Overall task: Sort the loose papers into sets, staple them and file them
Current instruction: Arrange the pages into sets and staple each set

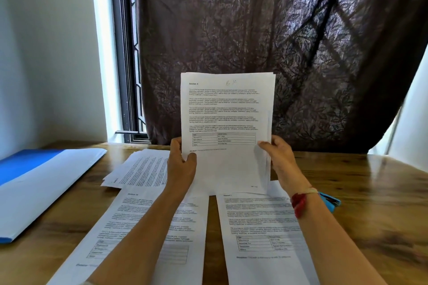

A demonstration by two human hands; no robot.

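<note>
Nearest: left sheet (148, 227) & right sheet (261, 233) are laid flat on table (370, 192) w/ a gap kept btwn them, prob. the starts of separate sets.

Above them, a stack of papers (225, 122) is held upright. Its lower L edge is pinched by left hand (181, 164), and its R edge is grasped by right hand (281, 157), likely so the "Section 4" header is read.

Beyond: a fanned pile (139, 169), judged unsorted. Blue stapler (331, 202) is half hidden behind the R wrist, within reach. Blue folder (34, 190) is parked far L for filing.
</note>
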